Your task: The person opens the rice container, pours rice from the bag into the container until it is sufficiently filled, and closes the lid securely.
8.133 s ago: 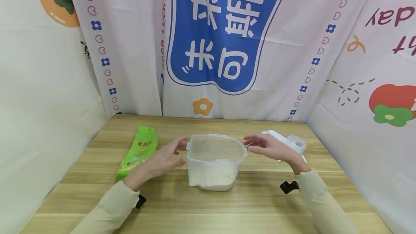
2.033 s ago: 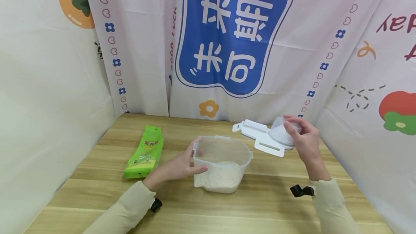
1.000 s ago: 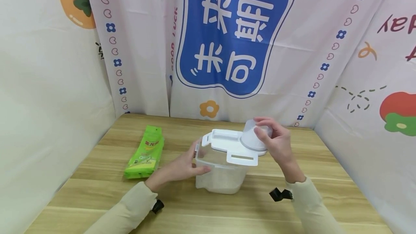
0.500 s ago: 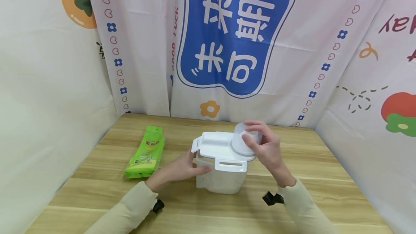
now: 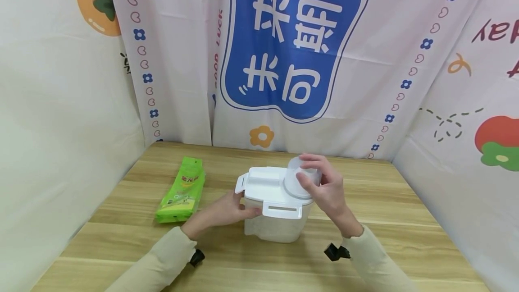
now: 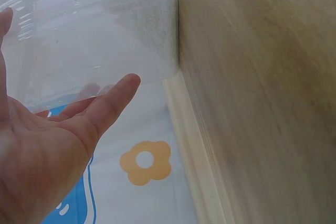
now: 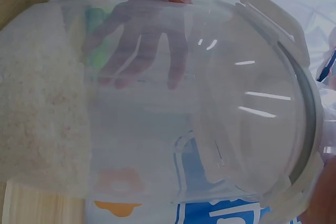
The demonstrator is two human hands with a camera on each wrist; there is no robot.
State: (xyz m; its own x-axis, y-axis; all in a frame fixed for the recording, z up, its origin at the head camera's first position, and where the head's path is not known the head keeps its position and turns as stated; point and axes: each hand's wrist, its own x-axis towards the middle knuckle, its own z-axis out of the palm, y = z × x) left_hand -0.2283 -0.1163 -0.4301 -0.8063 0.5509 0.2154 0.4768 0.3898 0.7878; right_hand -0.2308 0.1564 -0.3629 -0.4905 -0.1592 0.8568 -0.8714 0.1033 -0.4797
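A translucent plastic storage container (image 5: pixel 279 229) stands upright on the table, its lower part full of white rice-like grains (image 7: pixel 42 98). The white lid (image 5: pixel 263 186) sits over its mouth, with side clips sticking out unfastened. On the lid's right end is a clear cup-shaped cap (image 5: pixel 295 168). My right hand (image 5: pixel 329 190) grips this cap from above, thumb in front and fingers behind. My left hand (image 5: pixel 225 211) holds the container's left side, its thumb on the near face and fingers on the far one. Through the clear wall, the right wrist view shows those fingers.
A green printed bag (image 5: pixel 182 193) lies on the wooden table (image 5: pixel 365 256) left of the container. Patterned white cloth (image 5: pixel 174 57) hangs along the back and both sides. A black wrist camera (image 5: pixel 336 252) is strapped at each cuff.
My right hand has carried the lid leftward from the table's right side and lowered it onto the container's mouth. My left hand, first beside the container, has taken hold of it.
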